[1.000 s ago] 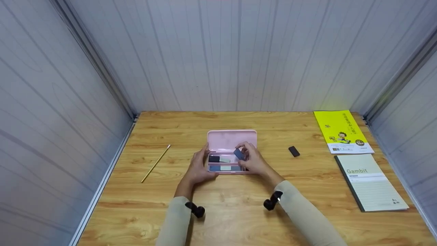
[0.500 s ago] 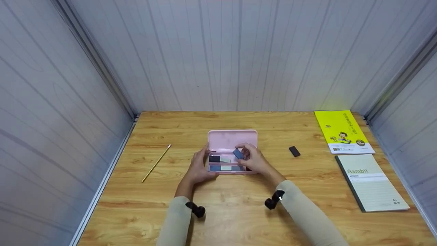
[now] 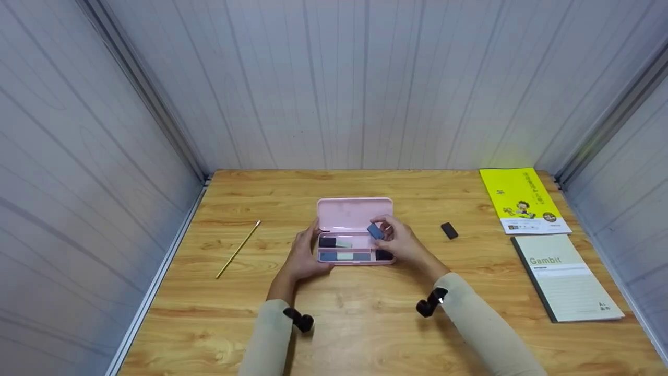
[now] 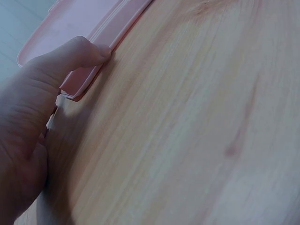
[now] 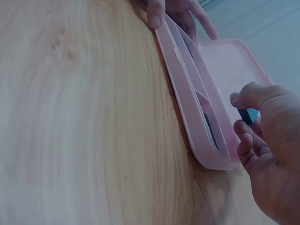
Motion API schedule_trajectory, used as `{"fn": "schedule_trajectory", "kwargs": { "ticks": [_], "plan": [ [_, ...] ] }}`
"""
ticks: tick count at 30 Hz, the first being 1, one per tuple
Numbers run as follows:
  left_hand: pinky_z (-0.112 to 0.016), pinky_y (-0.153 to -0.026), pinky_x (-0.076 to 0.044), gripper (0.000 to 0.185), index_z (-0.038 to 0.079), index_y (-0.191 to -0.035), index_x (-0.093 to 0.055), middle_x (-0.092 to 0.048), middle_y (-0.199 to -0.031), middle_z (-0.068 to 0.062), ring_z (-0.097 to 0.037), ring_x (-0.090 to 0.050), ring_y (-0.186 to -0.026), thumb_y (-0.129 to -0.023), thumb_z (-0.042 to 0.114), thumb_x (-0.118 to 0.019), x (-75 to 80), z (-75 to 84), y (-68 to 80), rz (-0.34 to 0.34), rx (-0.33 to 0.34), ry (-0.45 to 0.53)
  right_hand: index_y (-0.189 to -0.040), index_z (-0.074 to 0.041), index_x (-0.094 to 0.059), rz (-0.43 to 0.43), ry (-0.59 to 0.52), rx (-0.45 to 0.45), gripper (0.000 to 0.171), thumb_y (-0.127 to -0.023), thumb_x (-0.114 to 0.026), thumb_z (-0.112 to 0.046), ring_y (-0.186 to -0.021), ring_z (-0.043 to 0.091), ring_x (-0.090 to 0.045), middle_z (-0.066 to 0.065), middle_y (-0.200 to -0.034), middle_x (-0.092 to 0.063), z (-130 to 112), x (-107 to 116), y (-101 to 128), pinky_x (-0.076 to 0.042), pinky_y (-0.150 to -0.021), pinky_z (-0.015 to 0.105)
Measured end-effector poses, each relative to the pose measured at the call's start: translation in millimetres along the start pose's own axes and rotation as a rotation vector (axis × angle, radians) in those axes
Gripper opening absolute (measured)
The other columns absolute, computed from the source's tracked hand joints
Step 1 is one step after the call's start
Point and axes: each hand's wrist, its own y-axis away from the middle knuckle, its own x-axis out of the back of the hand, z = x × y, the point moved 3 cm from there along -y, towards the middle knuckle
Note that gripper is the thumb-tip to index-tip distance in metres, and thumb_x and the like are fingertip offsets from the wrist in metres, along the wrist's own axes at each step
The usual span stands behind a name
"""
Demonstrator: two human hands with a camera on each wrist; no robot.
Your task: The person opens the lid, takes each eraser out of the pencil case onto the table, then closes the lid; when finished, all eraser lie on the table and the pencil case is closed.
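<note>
An open pink case [image 3: 355, 213] lies mid-table, lid folded back. Its tray holds dark, blue and pale erasers [image 3: 339, 249]. My left hand [image 3: 304, 254] grips the case's left end, thumb on the near rim [image 4: 82, 51] and fingers on the far side [image 5: 174, 10]. Just above the tray's right end, my right hand [image 3: 401, 243] pinches a small blue eraser [image 3: 375, 231] between thumb and fingers. In the right wrist view the eraser [image 5: 247, 115] shows beside the thumb, over the case [image 5: 197, 101].
A black eraser [image 3: 449, 230] lies right of the case. A yellow pencil [image 3: 238, 249] lies to the left. A yellow booklet [image 3: 523, 200] and a Gambit notebook [image 3: 566, 277] sit at the right edge. Walls enclose the wooden table [image 3: 365, 324] on three sides.
My right hand has carried the blue eraser a little to the right and up, uncovering a dark eraser at the tray's right end. My left hand has stayed on the case.
</note>
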Motion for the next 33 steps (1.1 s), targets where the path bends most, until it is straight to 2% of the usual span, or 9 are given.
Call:
{"fn": "schedule_trajectory", "kwargs": {
  "ticks": [9, 21, 33],
  "plan": [
    [-0.064, -0.135, -0.035, 0.137, 0.013, -0.181, -0.025, -0.061, -0.163, -0.023, -0.042, -0.044, -0.154, -0.068, 0.024, -0.104, 1.0, 0.6, 1.7, 0.003, -0.003, -0.007, -0.151, -0.006, -0.064, 0.025, 0.019, -0.077, 0.053, -0.101, -0.077, 0.001, -0.106, 0.025, -0.062, 0.021, -0.126, -0.065, 14, 27, 8, -0.052, -0.09, 0.025],
    [-0.063, -0.135, -0.035, 0.135, 0.014, -0.18, -0.026, -0.062, -0.162, -0.022, -0.041, -0.045, -0.154, -0.07, 0.025, -0.103, -0.5, 0.5, 0.4, -0.003, 0.007, -0.004, -0.148, 0.003, -0.064, 0.111, 0.103, -0.071, 0.055, -0.096, -0.081, 0.002, -0.1, 0.023, -0.066, 0.027, -0.119, -0.068, 37, 73, 23, -0.051, -0.084, 0.019],
    [-0.062, -0.136, -0.034, 0.135, 0.016, -0.181, -0.025, -0.059, -0.165, -0.021, -0.04, -0.043, -0.157, -0.071, 0.028, -0.103, -0.1, 1.4, 1.0, -0.004, 0.022, -0.015, -0.153, 0.002, -0.06, 0.144, 0.159, -0.128, 0.054, -0.101, -0.077, -0.001, -0.101, 0.019, -0.059, 0.026, -0.124, -0.064, 57, 118, 45, -0.049, -0.083, 0.019]
  ]
}}
